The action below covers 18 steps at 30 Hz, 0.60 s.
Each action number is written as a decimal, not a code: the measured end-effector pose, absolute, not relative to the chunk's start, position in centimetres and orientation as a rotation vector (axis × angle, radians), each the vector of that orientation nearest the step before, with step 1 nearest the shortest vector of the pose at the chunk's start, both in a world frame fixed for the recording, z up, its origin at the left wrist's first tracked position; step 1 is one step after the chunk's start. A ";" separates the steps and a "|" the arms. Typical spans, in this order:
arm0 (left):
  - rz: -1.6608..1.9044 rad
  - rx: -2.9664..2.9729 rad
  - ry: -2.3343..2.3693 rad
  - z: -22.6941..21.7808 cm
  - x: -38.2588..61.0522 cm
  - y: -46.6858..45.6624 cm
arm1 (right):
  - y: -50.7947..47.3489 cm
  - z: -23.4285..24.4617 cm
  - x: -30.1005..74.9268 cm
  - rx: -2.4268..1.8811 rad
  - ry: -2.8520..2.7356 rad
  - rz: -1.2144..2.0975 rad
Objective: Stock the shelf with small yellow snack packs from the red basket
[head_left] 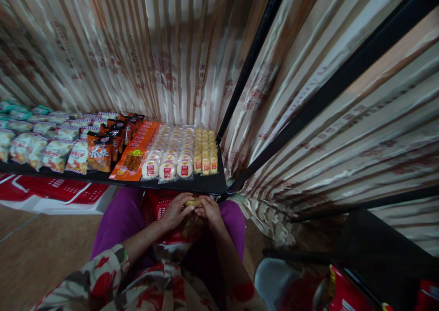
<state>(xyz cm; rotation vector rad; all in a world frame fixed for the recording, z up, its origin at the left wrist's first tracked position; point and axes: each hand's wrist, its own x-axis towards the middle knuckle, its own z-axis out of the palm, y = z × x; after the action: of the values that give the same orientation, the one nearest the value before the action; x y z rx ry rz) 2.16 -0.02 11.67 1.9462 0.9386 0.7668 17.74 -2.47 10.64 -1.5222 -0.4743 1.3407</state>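
My left hand and my right hand meet over my lap, just below the shelf's front edge. Between their fingertips is a small yellowish snack packet, gripped from both sides. Its print cannot be made out. Beneath the hands a dim brownish bundle shows, too dark to name. A red plastic basket stands between my knees, partly covered by my hands and forearms.
A black shelf carries rows of bagged snacks, an orange snack pack, round white wrapped crackers and small yellow packets. Black frame poles and curtains stand behind. Red-and-white baskets sit under the shelf's left part.
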 end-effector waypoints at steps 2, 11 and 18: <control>0.779 1.954 0.934 11.8 2.3 0.4 | -2.4 10.7 17.8 -1.534 -0.478 1.349; 0.769 1.950 0.959 13.1 3.1 1.8 | -2.4 11.0 18.0 -1.591 -0.471 1.361; 0.785 1.899 1.017 13.3 3.8 2.7 | -2.6 10.8 18.2 -1.605 -0.579 1.319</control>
<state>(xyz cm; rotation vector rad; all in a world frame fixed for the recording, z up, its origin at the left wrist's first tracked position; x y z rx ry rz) 3.77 2.71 13.30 1.8994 1.0175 0.7851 18.22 -2.61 10.78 -1.6048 -0.5794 1.3193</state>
